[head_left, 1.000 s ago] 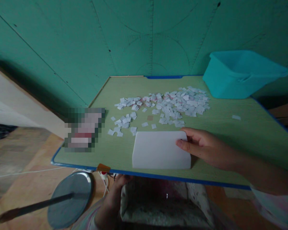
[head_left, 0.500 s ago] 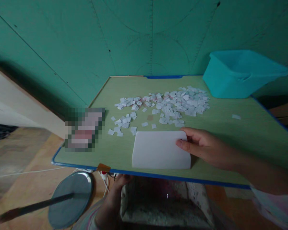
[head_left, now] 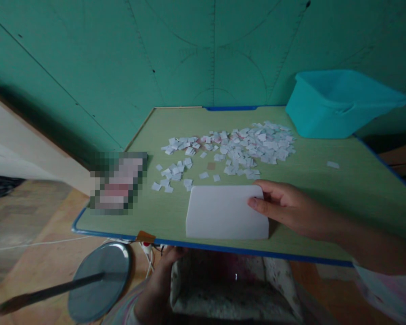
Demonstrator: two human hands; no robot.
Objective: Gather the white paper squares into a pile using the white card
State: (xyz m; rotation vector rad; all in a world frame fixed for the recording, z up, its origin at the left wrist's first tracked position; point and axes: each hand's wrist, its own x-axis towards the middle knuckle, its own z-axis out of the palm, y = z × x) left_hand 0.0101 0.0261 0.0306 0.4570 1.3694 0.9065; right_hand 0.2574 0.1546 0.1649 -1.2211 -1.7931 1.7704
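Note:
My right hand (head_left: 277, 205) is closed on the right end of a white plastic scraper (head_left: 223, 212), a flat piece with rounded corners. The thumb lies on its face and the other fingers are behind it. The scraper stands tilted on the green tabletop (head_left: 307, 180), close to the front edge. Many small white paper squares (head_left: 257, 144) lie scattered beyond it, in a heap and loose patches. Below the table edge, my left hand (head_left: 164, 271) is closed on the left rim of a stained, worn bin (head_left: 237, 298); its fingertips are partly hidden.
A turquoise tub (head_left: 325, 117) stands at the back right corner. A blurred-out flat object (head_left: 120, 185) lies on the left. Brown tape (head_left: 145, 237) crosses the blue front edge. A round grey base with a pole (head_left: 98, 289) stands on the floor. A green wall (head_left: 189, 54) rises behind.

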